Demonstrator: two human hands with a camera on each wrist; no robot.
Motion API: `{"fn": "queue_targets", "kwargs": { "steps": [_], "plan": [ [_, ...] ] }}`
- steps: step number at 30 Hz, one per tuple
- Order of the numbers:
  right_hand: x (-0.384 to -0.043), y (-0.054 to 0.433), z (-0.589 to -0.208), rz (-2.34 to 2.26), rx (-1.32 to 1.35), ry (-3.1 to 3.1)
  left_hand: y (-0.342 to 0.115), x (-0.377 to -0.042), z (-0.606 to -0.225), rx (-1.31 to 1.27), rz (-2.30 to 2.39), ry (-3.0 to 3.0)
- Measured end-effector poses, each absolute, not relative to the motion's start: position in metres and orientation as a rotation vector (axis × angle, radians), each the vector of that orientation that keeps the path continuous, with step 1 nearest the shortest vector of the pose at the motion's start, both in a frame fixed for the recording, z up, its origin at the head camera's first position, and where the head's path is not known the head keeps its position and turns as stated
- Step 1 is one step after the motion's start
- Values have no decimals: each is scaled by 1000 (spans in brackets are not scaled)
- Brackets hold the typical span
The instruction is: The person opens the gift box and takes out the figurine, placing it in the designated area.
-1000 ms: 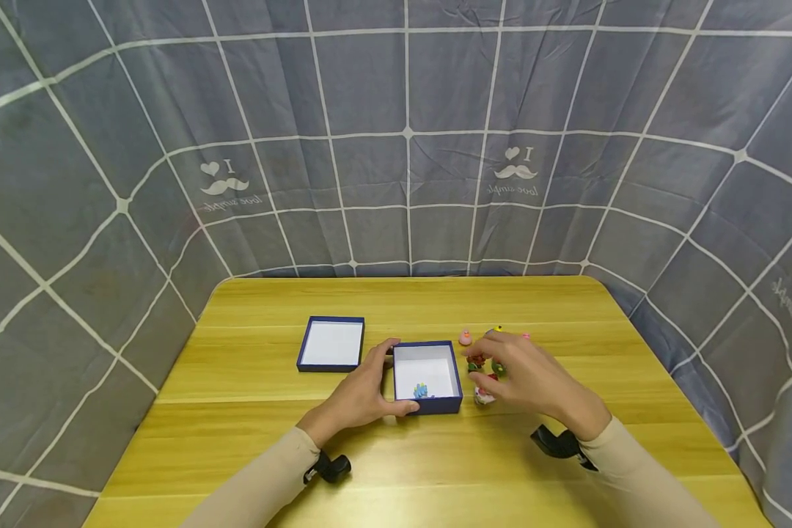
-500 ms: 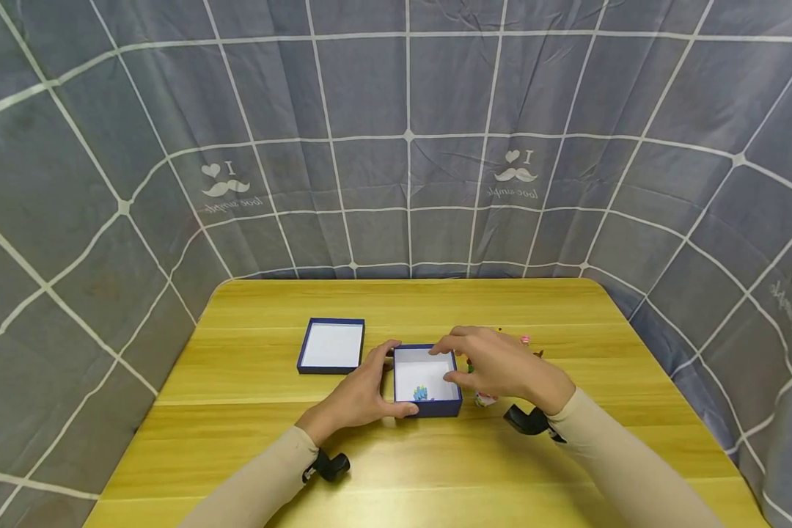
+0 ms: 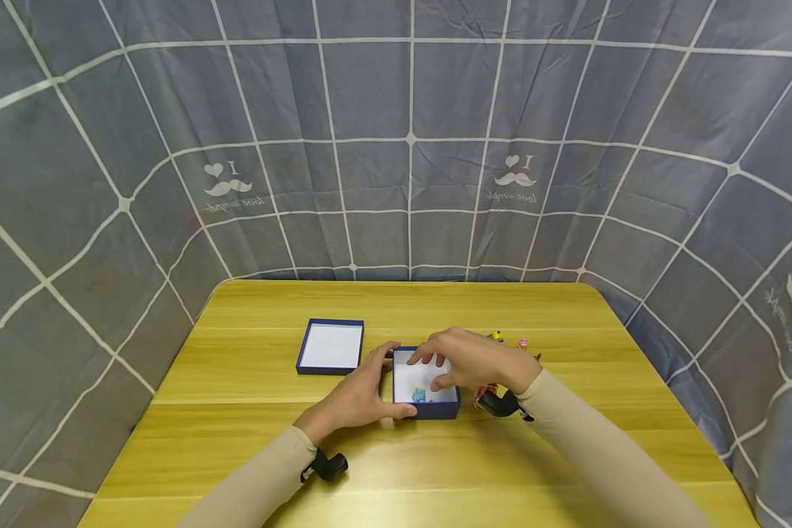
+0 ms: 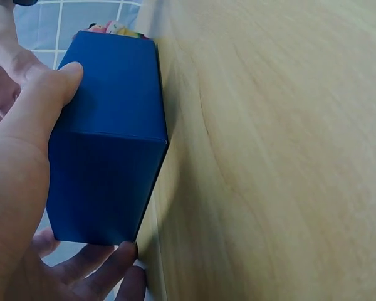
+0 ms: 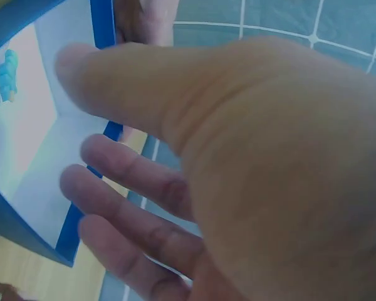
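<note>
A square dark-blue box [image 3: 435, 411] with a white inside stands on the table without its lid. Within it, near the front wall, lies a small blue toy figure [image 3: 419, 394]. My left hand [image 3: 363, 394] grips the box at its left side, thumb on the front wall and fingers at the back, as the left wrist view of the blue box [image 4: 109, 182] also shows. Over the box opening hovers my right hand [image 3: 471, 359], fingers spread and loosely bent. The right wrist view shows nothing between its fingers [image 5: 125, 207]; the blue figure [image 5: 7, 75] lies apart from them.
The matching lid [image 3: 332, 346], white side up, lies left of the box. To the right are several small toys, partly hidden by the right arm: a yellow-topped one [image 3: 497, 336], a pink one [image 3: 523, 342] and a red one [image 3: 485, 390]. A grey checked curtain [image 3: 369, 176] surrounds the wooden table.
My right hand has moved left from above the small toys to over the box opening. The left hand keeps its grip on the box, and the blue figure stays in place.
</note>
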State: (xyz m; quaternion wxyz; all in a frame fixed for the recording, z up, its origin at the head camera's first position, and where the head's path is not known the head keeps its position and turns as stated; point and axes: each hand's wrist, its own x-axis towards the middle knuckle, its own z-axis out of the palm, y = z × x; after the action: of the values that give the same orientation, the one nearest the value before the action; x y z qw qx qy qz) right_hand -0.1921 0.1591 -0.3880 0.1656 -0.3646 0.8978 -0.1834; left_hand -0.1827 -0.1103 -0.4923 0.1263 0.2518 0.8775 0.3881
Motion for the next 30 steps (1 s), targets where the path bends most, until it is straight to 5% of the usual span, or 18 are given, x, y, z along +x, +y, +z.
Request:
{"fn": "queue_targets", "kwargs": {
  "steps": [30],
  "plan": [
    [-224,132,-420,-390,-969,2333,-109,-184,-497,768,1192,2550]
  ]
}}
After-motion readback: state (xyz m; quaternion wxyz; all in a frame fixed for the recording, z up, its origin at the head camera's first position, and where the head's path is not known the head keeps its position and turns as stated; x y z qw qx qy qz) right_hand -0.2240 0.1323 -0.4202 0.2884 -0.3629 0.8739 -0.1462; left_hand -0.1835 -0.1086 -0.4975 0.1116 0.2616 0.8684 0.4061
